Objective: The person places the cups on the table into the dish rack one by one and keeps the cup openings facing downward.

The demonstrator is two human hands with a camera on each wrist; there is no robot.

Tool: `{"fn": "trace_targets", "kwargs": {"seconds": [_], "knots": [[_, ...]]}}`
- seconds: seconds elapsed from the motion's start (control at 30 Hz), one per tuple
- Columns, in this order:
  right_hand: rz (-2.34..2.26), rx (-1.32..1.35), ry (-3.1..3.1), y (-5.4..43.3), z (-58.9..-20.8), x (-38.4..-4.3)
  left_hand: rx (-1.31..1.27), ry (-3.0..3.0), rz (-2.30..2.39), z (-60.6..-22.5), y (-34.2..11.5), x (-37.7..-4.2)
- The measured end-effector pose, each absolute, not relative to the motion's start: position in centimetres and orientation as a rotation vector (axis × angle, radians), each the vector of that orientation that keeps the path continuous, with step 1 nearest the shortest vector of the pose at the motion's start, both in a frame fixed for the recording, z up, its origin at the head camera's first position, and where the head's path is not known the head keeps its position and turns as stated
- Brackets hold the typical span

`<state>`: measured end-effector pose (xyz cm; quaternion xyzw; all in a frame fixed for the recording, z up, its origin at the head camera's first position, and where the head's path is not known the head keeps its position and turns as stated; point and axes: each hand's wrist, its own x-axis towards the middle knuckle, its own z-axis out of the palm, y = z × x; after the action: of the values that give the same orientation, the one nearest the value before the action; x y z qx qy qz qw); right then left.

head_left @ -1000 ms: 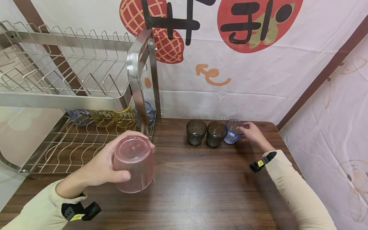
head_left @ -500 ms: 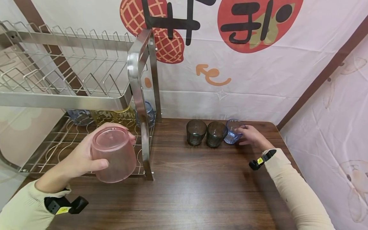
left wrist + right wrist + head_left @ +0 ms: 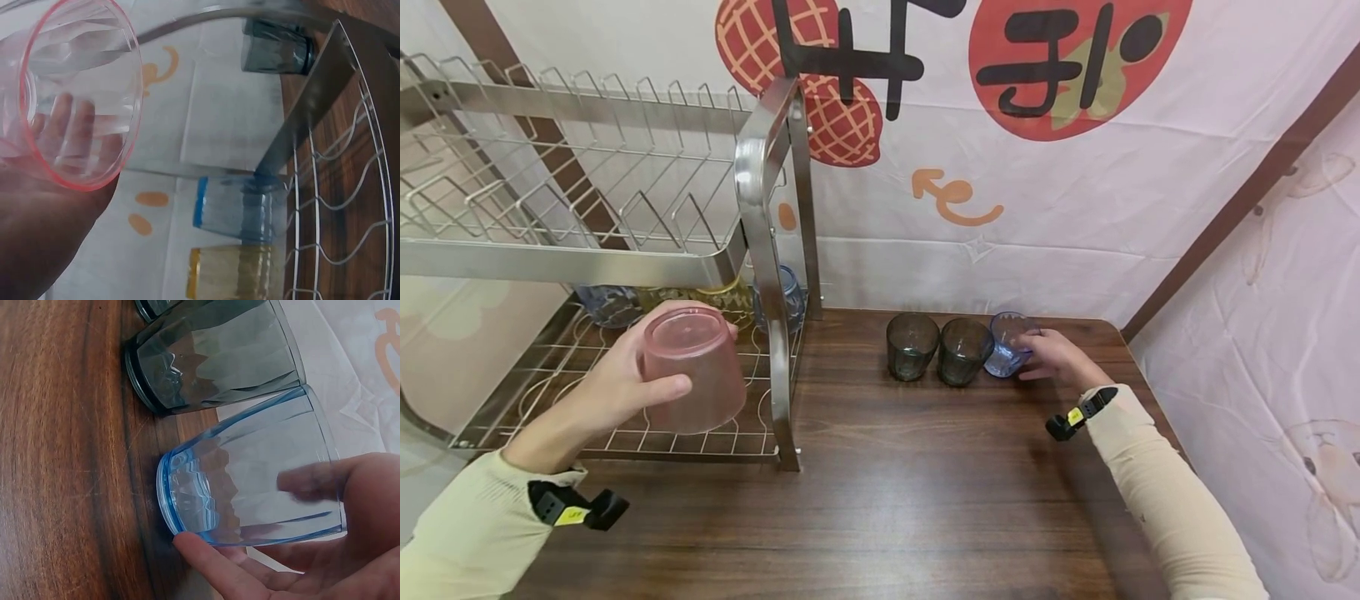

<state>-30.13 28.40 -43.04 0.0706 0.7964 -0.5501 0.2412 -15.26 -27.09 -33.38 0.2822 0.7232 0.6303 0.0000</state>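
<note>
My left hand [image 3: 617, 392] holds a pink cup [image 3: 696, 383] upside down, its base facing up, above the front of the rack's lower shelf. In the left wrist view, fingers show through the clear wall of the pink cup [image 3: 81, 125]. On the far right of the table, my right hand [image 3: 1056, 358] grips an upright blue cup [image 3: 1006, 354]. The right wrist view shows the thumb through the blue cup's wall [image 3: 250, 456], with a fingertip low beside its base. Two dark grey cups [image 3: 912, 350] stand in a row to the left of it.
The metal dish rack [image 3: 760, 208] stands at the left, its upper tier and front post close to my left hand. Inverted blue and yellow cups [image 3: 730, 304] line the back of its lower shelf. A printed cloth [image 3: 880, 275] hangs behind the brown table [image 3: 880, 500].
My left hand has carried the pink cup left and farther back, over the rack's lower shelf. At the blue cup, my right fingers have shifted lower; the cup stays in place.
</note>
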Motion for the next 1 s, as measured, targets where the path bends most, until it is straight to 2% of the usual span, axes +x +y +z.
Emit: {"fn": "trace_targets", "kwargs": {"seconds": [0.17,1.0], "knots": [[-1.507,0.19,2.159,28.2,-42.9,-30.1,0.769,2.343,1.999,-33.8,-27.4,-15.9],[-1.51,0.202,2.169,27.9,-42.5,-30.0,0.566,2.57,1.764,-35.5,-27.0,-18.6]]}}
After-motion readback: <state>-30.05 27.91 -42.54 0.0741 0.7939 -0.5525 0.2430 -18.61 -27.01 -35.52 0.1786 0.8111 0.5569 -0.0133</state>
